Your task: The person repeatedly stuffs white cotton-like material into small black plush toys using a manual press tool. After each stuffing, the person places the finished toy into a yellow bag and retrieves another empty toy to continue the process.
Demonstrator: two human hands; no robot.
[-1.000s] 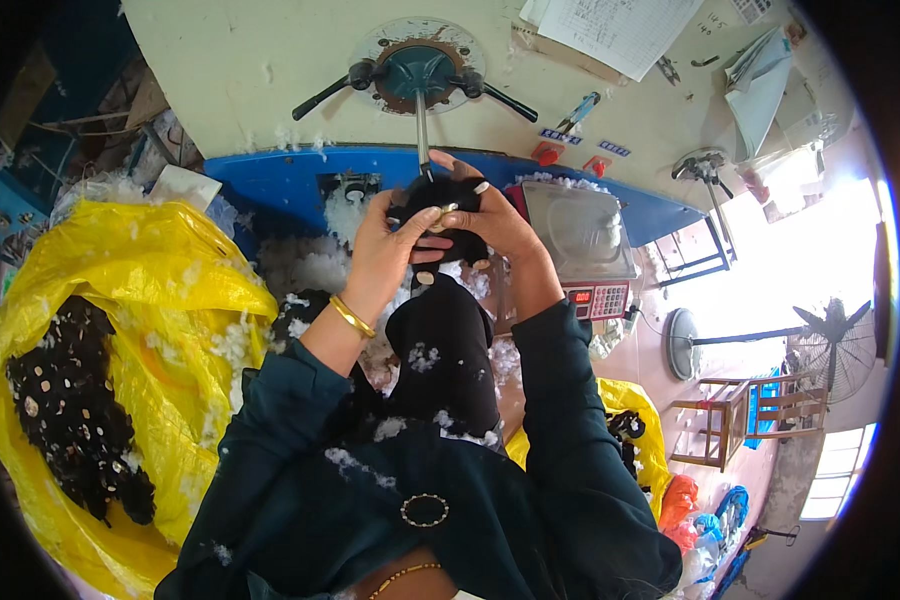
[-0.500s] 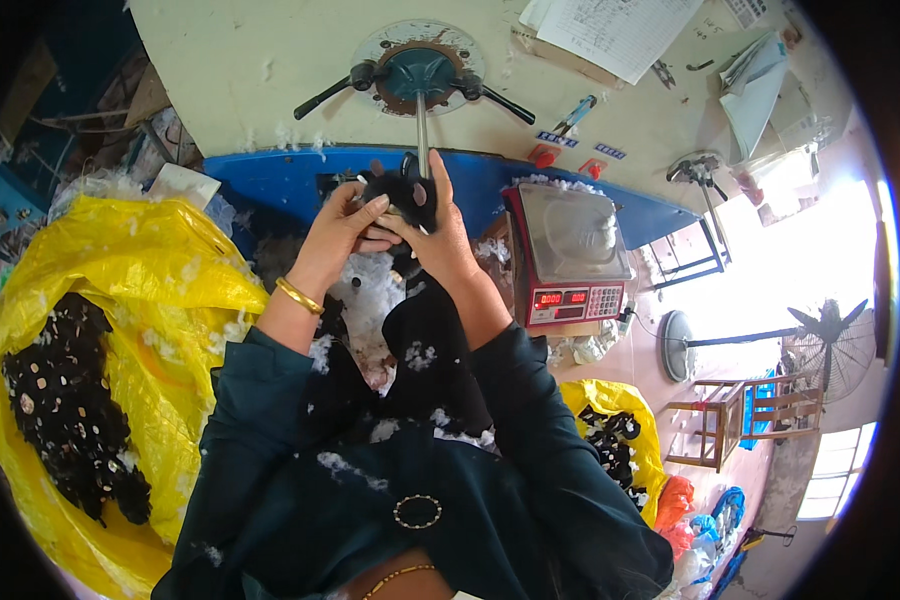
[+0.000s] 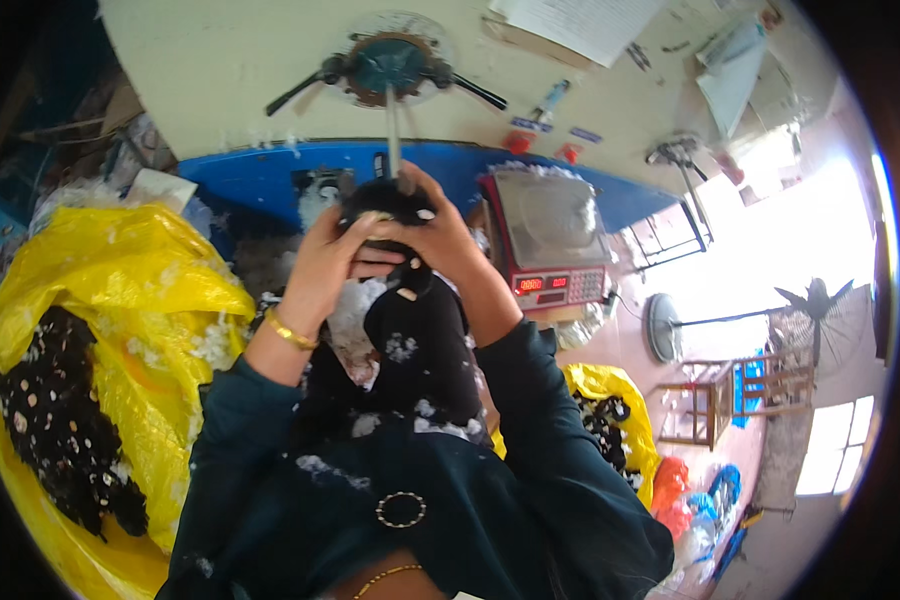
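Note:
Between both hands I grip a black plush toy (image 3: 382,203) with small light patches, its lower part hanging toward my lap. A metal tube (image 3: 393,130) juts from the round green fitting (image 3: 388,66) in the machine panel and ends at the toy's top. Whether the tube is inside the toy cannot be made out. My left hand (image 3: 328,262), below a gold bangle, is closed on the toy's left side. Wrapped round its right side is my right hand (image 3: 432,235). White stuffing (image 3: 355,325) lies on my lap below.
A big yellow sack (image 3: 150,260) of black plush pieces stands at my left, a smaller yellow sack (image 3: 635,400) at my right. Right of the toy sits a red scale (image 3: 555,235). Black handles flank the fitting. Farther right are a fan (image 3: 660,328) and a wooden chair (image 3: 705,400).
The toy has been turned in my hands, and more of its dark body shows below my fingers. My right fingers have curled in over it. The whole view has shifted slightly.

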